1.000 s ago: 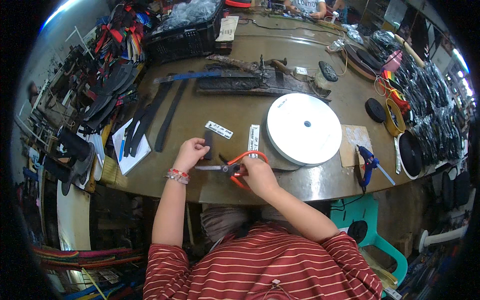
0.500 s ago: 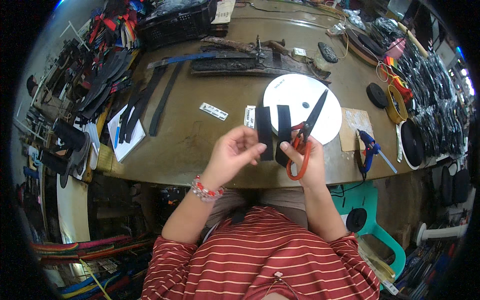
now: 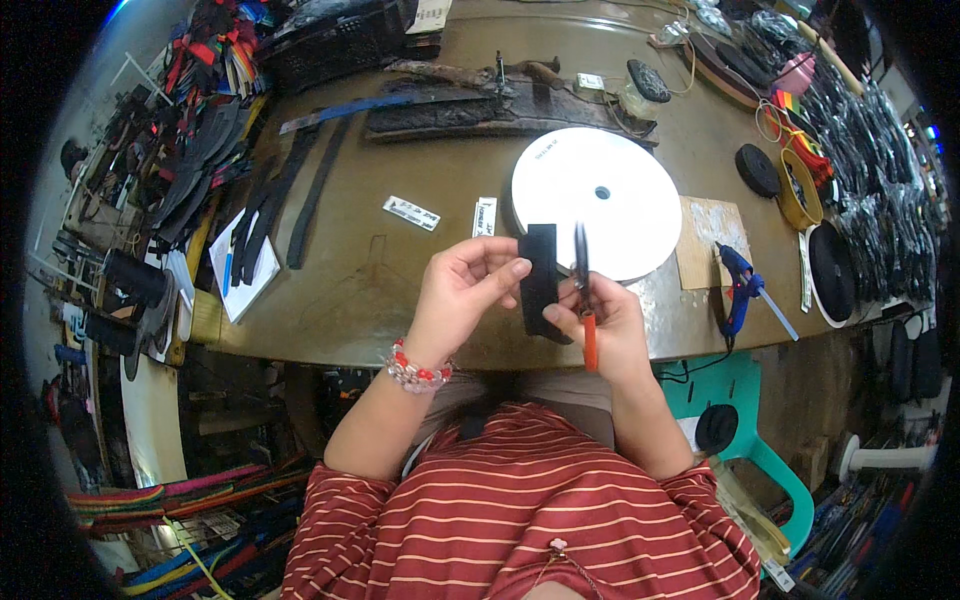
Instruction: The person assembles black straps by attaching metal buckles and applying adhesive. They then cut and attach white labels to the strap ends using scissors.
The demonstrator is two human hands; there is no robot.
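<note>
My left hand (image 3: 468, 290) pinches a short black webbing strip (image 3: 540, 275) by its left edge, between thumb and fingers. From the other side my right hand (image 3: 615, 325) grips the lower right edge of the black webbing. The same hand keeps hold of scissors (image 3: 589, 340) with orange handles, their dark blades pointing away from me. The strips now overlap, so I cannot tell both apart. Just beyond my hands, a large white reel (image 3: 640, 215) lies flat on the table, partly hidden behind the scissors.
Two paper labels (image 3: 411, 212) lie left of the reel. A blue glue gun (image 3: 738, 285) sits by a stained board (image 3: 705, 225) on the right. Long black straps (image 3: 318, 195) and white paper (image 3: 250, 280) are at left; a dark wooden block (image 3: 440, 115) lies farther back.
The two black strips, held apart before, have come together into one stack. My right hand has moved slightly left, and the scissors have turned edge-on.
</note>
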